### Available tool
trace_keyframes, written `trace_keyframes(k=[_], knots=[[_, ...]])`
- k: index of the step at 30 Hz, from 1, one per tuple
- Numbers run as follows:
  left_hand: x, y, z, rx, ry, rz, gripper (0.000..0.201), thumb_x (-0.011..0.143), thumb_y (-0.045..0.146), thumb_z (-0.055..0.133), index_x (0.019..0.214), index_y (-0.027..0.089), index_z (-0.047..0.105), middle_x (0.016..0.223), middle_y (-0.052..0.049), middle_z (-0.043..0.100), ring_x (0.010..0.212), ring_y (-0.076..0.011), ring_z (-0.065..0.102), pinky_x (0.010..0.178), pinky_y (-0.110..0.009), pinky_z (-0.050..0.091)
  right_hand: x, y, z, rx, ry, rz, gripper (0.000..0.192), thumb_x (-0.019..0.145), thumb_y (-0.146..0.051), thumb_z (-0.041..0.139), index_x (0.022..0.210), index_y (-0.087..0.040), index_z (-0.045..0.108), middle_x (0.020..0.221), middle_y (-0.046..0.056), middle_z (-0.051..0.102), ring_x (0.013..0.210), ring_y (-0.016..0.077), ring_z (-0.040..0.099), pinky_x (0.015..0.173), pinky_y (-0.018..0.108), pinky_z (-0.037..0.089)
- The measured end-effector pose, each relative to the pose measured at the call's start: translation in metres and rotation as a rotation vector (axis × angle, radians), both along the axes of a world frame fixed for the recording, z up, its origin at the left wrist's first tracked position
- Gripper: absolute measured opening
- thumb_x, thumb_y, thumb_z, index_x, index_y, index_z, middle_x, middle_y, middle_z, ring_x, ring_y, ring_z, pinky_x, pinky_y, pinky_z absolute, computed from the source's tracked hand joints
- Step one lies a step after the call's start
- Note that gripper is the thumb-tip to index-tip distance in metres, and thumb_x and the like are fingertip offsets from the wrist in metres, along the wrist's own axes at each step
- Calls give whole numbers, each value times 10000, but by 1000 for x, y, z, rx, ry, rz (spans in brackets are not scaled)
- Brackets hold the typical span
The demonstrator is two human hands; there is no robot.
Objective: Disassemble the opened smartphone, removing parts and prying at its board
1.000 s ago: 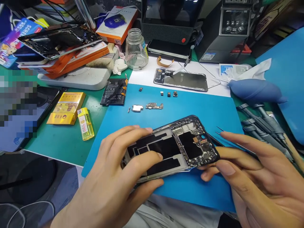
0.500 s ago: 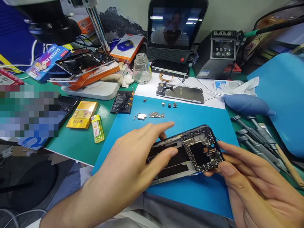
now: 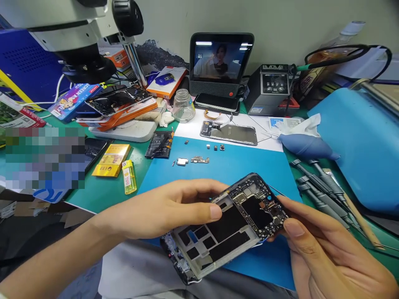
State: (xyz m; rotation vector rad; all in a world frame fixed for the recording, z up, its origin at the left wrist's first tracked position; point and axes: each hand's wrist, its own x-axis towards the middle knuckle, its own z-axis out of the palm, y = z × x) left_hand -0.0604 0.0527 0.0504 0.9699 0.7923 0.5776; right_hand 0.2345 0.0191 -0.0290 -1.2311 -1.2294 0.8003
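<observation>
I hold an opened phone frame [image 3: 218, 232] with its bare circuit board facing up, tilted above the near edge of the blue mat [image 3: 237, 166]. My left hand [image 3: 168, 207] pinches its upper long edge, thumb on the metal mid-plate. My right hand [image 3: 324, 253] supports the camera end from below, thumb on the corner, with thin tweezers [image 3: 276, 190] tucked between its fingers. Small loose parts [image 3: 195, 160] lie further back on the mat.
A phone battery [image 3: 159, 144], a yellow lighter [image 3: 129, 177] and a yellow box [image 3: 111, 160] lie to the left. Another opened phone [image 3: 229, 133], a glass jar [image 3: 182, 106], a blue air blower [image 3: 307, 146] and several screwdrivers [image 3: 321, 187] sit behind and to the right. A microscope [image 3: 81, 37] stands at the back left.
The view tilted up. The phone frame rose off the mat and swung towards me, and my left hand shifted from lying across its face to pinching its upper edge.
</observation>
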Motion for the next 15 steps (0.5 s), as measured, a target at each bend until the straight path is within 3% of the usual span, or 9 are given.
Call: trace_keyframes(k=[3,6,8,12,15], knots=[[6,-6,-3,-20,-44,57,358,1104,452,816,1445,344,849,1371,-36,862,1292,-210,801,1124,-297,612,-2,-3,-2,-1,-65,-2,431,1037,-432,934,1437,-301,844,1373,75,826,1113,273,866,856,196,732],[14,-17,-7,-44,-75,145,374,1099,497,828,1447,362,845,1339,-15,871,1242,-180,807,1085,-265,608,-8,-6,2,5,-118,-1,368,1108,-462,856,1440,-306,840,1305,52,843,993,211,872,850,141,699],[21,-24,-10,-58,-90,218,397,1102,529,823,1467,372,829,1311,-1,873,1183,-153,808,1030,-234,600,-14,-6,8,31,-120,-37,367,1150,-480,794,1457,-282,826,1290,69,839,960,215,864,848,198,725],[37,-36,-18,-80,-121,356,446,1086,568,840,1473,349,802,1261,9,869,1117,-127,789,981,-199,573,-26,3,22,118,-245,-79,563,1111,-666,783,1429,-202,806,1274,152,811,1120,356,830,885,431,761],[44,-41,-24,-147,-160,404,542,1100,605,795,1573,361,697,1209,2,870,1013,-147,804,885,-225,592,-32,12,33,190,-349,-78,612,1058,-742,807,1371,-216,806,1245,148,795,1168,374,805,924,469,745]])
